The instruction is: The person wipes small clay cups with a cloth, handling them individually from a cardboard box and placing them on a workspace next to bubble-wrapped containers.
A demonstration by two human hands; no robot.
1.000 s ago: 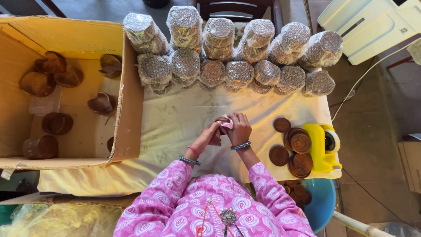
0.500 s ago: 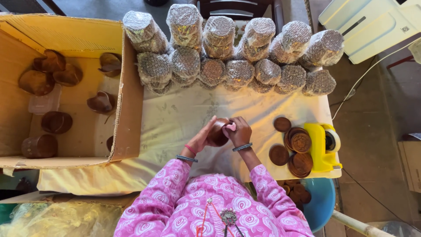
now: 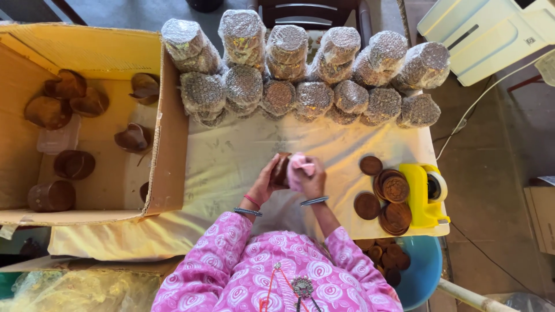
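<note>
Over the middle of the cloth-covered desk (image 3: 231, 167): small brown cup (image 3: 281, 171) clasped in left hand (image 3: 267, 182), right hand (image 3: 311, 180) closed on pink cloth (image 3: 299, 167) pressed against it. Probably light, stiff, somewhat brittle; best cradled round the wall, not pinched at the rim. Yellow tape dispenser (image 3: 425, 193) well apart, rightward.

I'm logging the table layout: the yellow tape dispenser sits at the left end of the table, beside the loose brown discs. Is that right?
Not quite. The head view shows the yellow tape dispenser at the right end of the table, beside the loose brown discs. The left end holds the open cardboard box instead.
</note>
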